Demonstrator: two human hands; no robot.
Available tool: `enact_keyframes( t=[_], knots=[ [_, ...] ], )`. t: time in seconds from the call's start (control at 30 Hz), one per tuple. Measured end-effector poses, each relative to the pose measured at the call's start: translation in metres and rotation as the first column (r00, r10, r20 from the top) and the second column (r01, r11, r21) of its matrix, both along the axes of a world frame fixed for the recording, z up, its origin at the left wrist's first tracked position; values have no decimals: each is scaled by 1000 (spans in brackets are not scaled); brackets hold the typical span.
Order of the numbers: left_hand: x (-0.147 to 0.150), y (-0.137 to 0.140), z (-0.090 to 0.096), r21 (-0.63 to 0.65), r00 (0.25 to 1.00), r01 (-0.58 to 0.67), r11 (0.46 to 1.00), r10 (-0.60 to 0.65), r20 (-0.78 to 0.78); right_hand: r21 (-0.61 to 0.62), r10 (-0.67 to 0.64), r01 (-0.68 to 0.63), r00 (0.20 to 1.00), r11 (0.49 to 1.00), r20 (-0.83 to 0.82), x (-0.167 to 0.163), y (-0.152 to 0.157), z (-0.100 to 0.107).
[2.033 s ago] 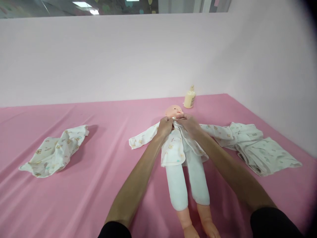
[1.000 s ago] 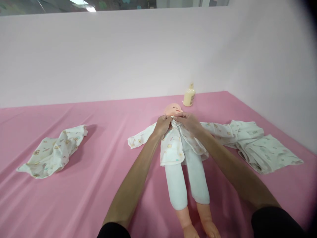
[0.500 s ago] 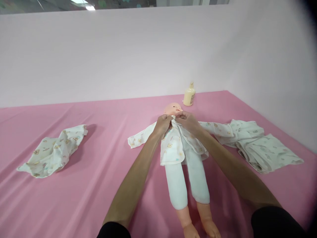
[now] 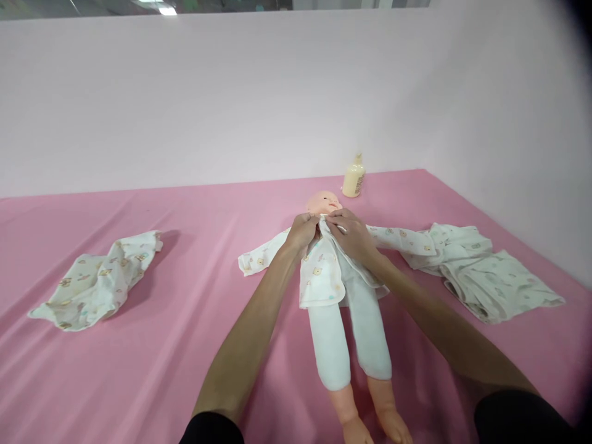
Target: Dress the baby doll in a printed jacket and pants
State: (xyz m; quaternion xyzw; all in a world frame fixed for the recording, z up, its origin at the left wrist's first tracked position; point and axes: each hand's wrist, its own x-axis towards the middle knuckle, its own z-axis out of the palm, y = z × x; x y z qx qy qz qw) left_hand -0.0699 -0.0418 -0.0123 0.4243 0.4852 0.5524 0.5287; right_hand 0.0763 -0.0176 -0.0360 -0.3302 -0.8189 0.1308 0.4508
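Observation:
A baby doll point(image 4: 324, 201) lies on its back with its feet toward me, in white trousers point(image 4: 329, 345) and a white printed jacket point(image 4: 322, 280). Both its sleeves stretch out sideways. At the collar, my left hand point(image 4: 303, 233) is closed on the jacket's edge. My right hand point(image 4: 354, 237) pinches the other side of the jacket's neck opening, close beside it. Below my hands the front panels part, and the right-hand one is partly hidden by my right hand and forearm. The fingertips cover whatever fastening is at the neck.
The doll lies on a pink sheet point(image 4: 194, 296). A cream pump bottle point(image 4: 354, 177) stands beyond its head. To the left is a crumpled printed cloth point(image 4: 102, 280); folded white garments point(image 4: 499, 277) lie at the right, under the sleeve's end. White walls point(image 4: 222, 105) rise behind and to the right.
My right hand's fingers have shifted slightly and curled more over the jacket's neck edge. My left hand keeps its hold at the collar. The doll has not moved.

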Motion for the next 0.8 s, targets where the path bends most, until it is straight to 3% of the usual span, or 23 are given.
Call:
enact_keyframes(
  t=[0.17,0.27,0.37,0.47,0.6,0.7,0.8],
  knots=[
    [1,-1,0,-6,999,-34,999,34,9,-37,47,-47,999,998,9,3,-4,4],
    [3,0,-2,4,999,-48,999,48,17,-136,66,-71,997,988,-44,7,-1,7],
    [3,2,-4,5,998,-62,998,62,-5,-287,-20,-17,992,958,-125,12,3,11],
    [2,2,-6,17,992,-60,998,61,-109,-427,-91,42,991,903,-95,16,5,16],
    [0,-2,-5,89,941,-37,995,65,-333,-436,-94,95,995,895,25,15,0,25],
    [-6,-9,6,44,908,33,998,-12,-418,-428,-88,102,995,898,54,16,-8,34],
    [-13,-22,23,-70,866,170,983,-183,-465,-454,-63,96,994,886,86,21,-15,43]
  ],
)
